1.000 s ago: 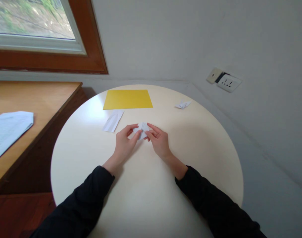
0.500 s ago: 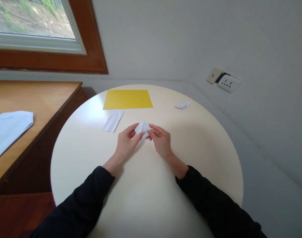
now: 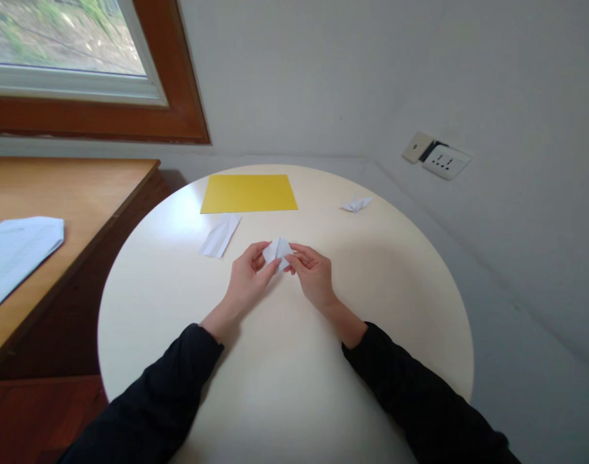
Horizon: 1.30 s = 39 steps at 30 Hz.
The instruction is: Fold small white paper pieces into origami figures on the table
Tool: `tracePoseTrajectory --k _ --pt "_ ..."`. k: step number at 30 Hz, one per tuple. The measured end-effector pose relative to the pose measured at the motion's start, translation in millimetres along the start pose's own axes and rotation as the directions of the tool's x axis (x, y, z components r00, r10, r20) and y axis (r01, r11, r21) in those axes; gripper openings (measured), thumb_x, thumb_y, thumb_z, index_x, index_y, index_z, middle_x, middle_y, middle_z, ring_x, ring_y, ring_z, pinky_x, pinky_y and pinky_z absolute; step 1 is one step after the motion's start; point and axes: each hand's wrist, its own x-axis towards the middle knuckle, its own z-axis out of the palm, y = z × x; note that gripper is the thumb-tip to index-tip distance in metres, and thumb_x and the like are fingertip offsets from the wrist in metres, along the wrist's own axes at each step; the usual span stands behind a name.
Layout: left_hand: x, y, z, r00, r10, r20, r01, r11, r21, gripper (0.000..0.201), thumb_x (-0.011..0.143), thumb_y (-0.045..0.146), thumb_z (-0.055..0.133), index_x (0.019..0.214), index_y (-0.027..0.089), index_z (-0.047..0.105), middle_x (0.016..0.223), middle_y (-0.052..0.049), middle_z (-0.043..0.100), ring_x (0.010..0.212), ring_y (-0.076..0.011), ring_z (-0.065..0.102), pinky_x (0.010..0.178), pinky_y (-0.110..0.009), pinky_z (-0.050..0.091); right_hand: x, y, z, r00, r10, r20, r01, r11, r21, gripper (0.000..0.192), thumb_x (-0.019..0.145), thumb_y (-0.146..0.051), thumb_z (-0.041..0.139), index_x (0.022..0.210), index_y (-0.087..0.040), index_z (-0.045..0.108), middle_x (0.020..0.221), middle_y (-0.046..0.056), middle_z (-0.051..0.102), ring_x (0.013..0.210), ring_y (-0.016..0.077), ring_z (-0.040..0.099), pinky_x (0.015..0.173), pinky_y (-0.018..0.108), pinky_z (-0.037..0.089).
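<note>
A small piece of folded white paper is held between both hands, above the middle of the round table. It has a pointed, diamond-like outline with a fold line or slit running down its centre. My left hand grips its left side, thumb across the lower front. On the right edge, my right hand pinches it between thumb and fingers. The fingertips behind the paper are partly hidden. A creased white paper strip lies to the left beyond my left hand.
A yellow sheet lies at the table's far side. Toward the far right edge sits a small folded white paper shape. A wooden desk with white papers stands at left. Wall sockets are at right.
The two halves of the folded paper look slightly flatter and closer together along the centre line. Both hands keep nearly the same place and grip.
</note>
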Motion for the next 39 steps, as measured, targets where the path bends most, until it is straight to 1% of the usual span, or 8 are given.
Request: tracePoseTrajectory --k 5,9,13,22,28,34,36,39 --pt "-0.9 -2.1 0.0 1.000 0.012 -0.013 -0.012 0.999 0.045 0.031 0.071 0.032 0.064 0.095 0.016 0.051 0.090 -0.008 0.063 0.085 -0.0193 0.064 0.079 -0.036 0.051 -0.9 6.2 -2.7 0.997 -0.072 0.006 0.072 0.991 -0.115 0.021 0.069 -0.030 0.068 0.088 -0.020 0.068 0.064 -0.001 0.068 0.049 0.0117 0.060 0.050 0.025 0.050" --pt "-2.3 -3.6 -1.8 0.997 0.075 -0.032 -0.069 0.983 0.170 0.028 0.074 0.030 0.061 0.097 0.017 0.052 0.094 -0.007 0.064 0.088 -0.0185 0.064 0.082 -0.036 0.051 -4.7 8.1 -4.3 0.985 -0.162 0.053 0.170 0.959 -0.229 0.021 0.075 -0.031 0.063 0.094 -0.022 0.067 0.075 0.000 0.070 0.055 0.0118 0.062 0.057 0.026 0.054" --pt "-2.6 0.4 -3.2 0.992 0.102 -0.079 -0.076 0.956 0.283 0.027 0.073 0.028 0.060 0.097 0.018 0.053 0.094 -0.005 0.064 0.087 -0.0179 0.064 0.083 -0.035 0.051 -8.2 5.8 -4.7 0.970 -0.214 0.118 0.240 0.926 -0.291 0.029 0.078 -0.031 0.061 0.106 -0.022 0.064 0.083 0.002 0.070 0.062 0.0123 0.064 0.062 0.026 0.055" --pt "-1.7 -0.9 -5.0 0.988 0.098 -0.123 -0.067 0.970 0.233 0.022 0.077 0.026 0.057 0.097 0.019 0.054 0.091 -0.005 0.063 0.084 -0.0178 0.063 0.076 -0.032 0.050 -5.5 6.1 -4.8 0.980 -0.162 0.117 0.188 0.946 -0.265 0.031 0.080 -0.033 0.059 0.110 -0.023 0.062 0.081 0.001 0.067 0.061 0.0120 0.063 0.057 0.026 0.055" --pt "-0.8 -1.0 -5.3 0.985 0.115 -0.127 -0.080 0.965 0.251 0.021 0.077 0.027 0.056 0.096 0.019 0.052 0.092 -0.005 0.062 0.085 -0.0173 0.063 0.078 -0.032 0.050 -3.5 6.2 -4.3 0.985 -0.152 0.078 0.168 0.949 -0.267 0.022 0.080 -0.031 0.059 0.099 -0.021 0.064 0.078 0.002 0.068 0.066 0.0138 0.064 0.062 0.027 0.054" --pt "-1.8 1.5 -5.9 0.989 0.146 -0.025 -0.124 0.908 0.401 0.027 0.073 0.028 0.059 0.097 0.018 0.053 0.092 -0.006 0.064 0.084 -0.0197 0.062 0.080 -0.036 0.049 -3.9 -1.6 -5.4 0.941 -0.286 0.179 0.335 0.862 -0.381 0.035 0.075 -0.027 0.064 0.110 -0.023 0.059 0.094 0.005 0.066 0.085 0.0168 0.061 0.068 0.029 0.052" --pt "-2.8 0.6 -6.0 0.990 0.142 0.011 -0.133 0.897 0.421 0.027 0.072 0.027 0.059 0.098 0.018 0.054 0.090 -0.005 0.064 0.084 -0.0196 0.062 0.079 -0.036 0.048 -4.2 -3.3 -5.5 0.926 -0.314 0.208 0.373 0.840 -0.394 0.028 0.076 -0.024 0.062 0.104 -0.023 0.061 0.095 0.005 0.065 0.088 0.0170 0.060 0.068 0.029 0.051" --pt "-4.1 -0.5 -5.8 0.992 0.128 0.023 -0.126 0.904 0.408 0.025 0.073 0.026 0.059 0.096 0.019 0.055 0.087 -0.004 0.064 0.080 -0.0181 0.062 0.076 -0.033 0.048 -4.7 -4.2 -5.1 0.929 -0.319 0.186 0.369 0.841 -0.396 0.011 0.079 -0.020 0.057 0.088 -0.021 0.062 0.085 0.004 0.064 0.080 0.0155 0.060 0.065 0.028 0.050"
